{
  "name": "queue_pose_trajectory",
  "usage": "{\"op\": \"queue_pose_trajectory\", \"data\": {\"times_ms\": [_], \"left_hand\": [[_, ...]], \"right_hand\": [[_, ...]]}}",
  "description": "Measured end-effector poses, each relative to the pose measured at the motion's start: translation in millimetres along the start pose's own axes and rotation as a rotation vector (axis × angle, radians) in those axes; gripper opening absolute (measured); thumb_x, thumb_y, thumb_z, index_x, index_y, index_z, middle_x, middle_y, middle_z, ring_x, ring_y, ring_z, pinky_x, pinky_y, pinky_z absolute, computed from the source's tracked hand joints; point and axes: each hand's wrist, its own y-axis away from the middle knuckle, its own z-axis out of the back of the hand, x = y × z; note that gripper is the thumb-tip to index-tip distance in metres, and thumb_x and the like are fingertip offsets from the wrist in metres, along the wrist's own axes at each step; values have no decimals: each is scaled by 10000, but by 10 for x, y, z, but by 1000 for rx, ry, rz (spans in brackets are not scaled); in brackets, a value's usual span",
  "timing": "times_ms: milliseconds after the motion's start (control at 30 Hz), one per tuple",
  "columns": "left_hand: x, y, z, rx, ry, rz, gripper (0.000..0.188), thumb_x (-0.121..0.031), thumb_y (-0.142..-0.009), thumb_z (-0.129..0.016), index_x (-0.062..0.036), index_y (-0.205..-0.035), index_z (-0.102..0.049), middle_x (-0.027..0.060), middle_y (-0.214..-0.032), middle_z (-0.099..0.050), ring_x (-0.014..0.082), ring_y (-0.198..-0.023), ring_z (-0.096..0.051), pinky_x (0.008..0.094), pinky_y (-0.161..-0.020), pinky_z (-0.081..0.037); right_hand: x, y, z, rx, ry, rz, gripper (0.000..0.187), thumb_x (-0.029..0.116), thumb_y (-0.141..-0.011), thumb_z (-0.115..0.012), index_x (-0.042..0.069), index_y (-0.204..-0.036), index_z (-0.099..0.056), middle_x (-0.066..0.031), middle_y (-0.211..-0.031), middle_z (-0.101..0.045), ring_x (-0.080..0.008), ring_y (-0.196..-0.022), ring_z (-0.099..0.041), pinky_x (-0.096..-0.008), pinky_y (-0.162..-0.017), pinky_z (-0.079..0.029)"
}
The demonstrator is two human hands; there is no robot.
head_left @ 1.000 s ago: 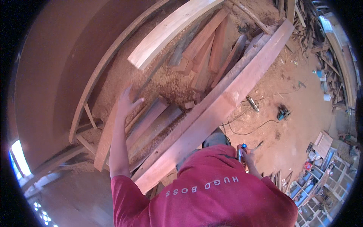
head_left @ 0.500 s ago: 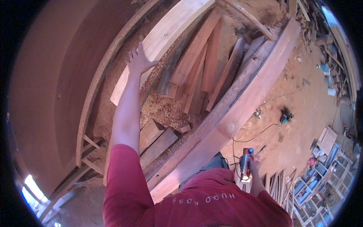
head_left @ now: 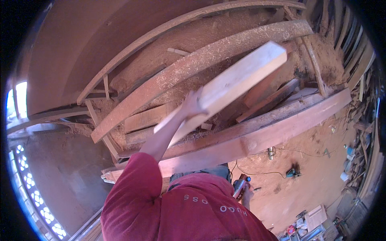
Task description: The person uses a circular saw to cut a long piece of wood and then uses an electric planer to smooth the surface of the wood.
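A long pale wooden beam point(head_left: 245, 76) slants above the bench, its far end up toward the right. My left hand point(head_left: 194, 105) is closed around it near its lower end, fingers over the top edge; the fingers are somewhat blurred. Down at my right side, my right hand point(head_left: 248, 195) holds an electric planer point(head_left: 240, 187) with a blue knob, partly hidden by my red shirt. Beyond the pale beam runs a curved beam point(head_left: 189, 68) strewn with shavings. A thick reddish beam point(head_left: 249, 146) lies directly in front of my body.
Between the bench beams lie several boards point(head_left: 267, 98) and wood shavings. A green power tool point(head_left: 294, 172) with a cord rests on the dirt floor at right. Lumber point(head_left: 364, 132) is piled along the right. A brown wall point(head_left: 76, 52) rises behind the bench.
The pale beam has come off the curved beam and swung toward me, now gripped by my left hand, which earlier lay spread on it. The view has turned; the planer stays in my right hand.
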Motion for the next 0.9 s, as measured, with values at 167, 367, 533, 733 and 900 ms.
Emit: {"op": "queue_pose_trajectory", "data": {"times_ms": [167, 367, 533, 733, 900], "left_hand": [[487, 2089, -145, 164, 151, 13, 1294, -396, -473, -919, -81, -1568, -306, 240, -1292, -510, 413, -1218, -490, 476, -1096, -383], [1012, 3593, -85, 385, 220, -12, 1203, -395, -509, -911, -44, -1529, -380, 229, -1500, -439, 360, -1376, -429, 406, -1185, -316], [1764, 4230, -103, 543, 297, 40, 1041, -432, -644, -861, -45, -1506, -425, 199, -1462, -520, 334, -1351, -486, 404, -1166, -351], [1622, 4330, -512, 66, -39, -205, 900, -584, -747, -764, -112, -1453, -465, 190, -1417, -548, 389, -1338, -483, 489, -1114, -391], [1249, 4480, -835, -114, -309, -123, 928, -472, -680, -832, -139, -1456, -447, 160, -1402, -539, 337, -1312, -507, 507, -1093, -391]], "right_hand": [[40, 217, 108, -59, 117, 121, 548, 539, -895, -679, 30, -1097, -706, -201, -901, -724, -296, -790, -697, -438, -666, -548], [-832, 166, -99, -194, 6, 30, 660, 576, -840, -713, -26, -1108, -695, -196, -938, -725, -289, -832, -701, -430, -694, -560], [-843, 1018, -187, -73, -91, 33, 806, 647, -787, -721, -88, -1116, -688, -213, -1009, -723, -282, -872, -703, -421, -701, -565], [-2220, 688, -406, -59, -267, 51, 787, 630, -799, -707, -80, -1136, -679, -213, -1032, -723, -288, -970, -686, -421, -782, -549], [-1691, 1560, -591, -89, 201, 6, 761, 603, -831, -696, -109, -1099, -686, -223, -1009, -729, -270, -914, -706, -412, -741, -556]]}}
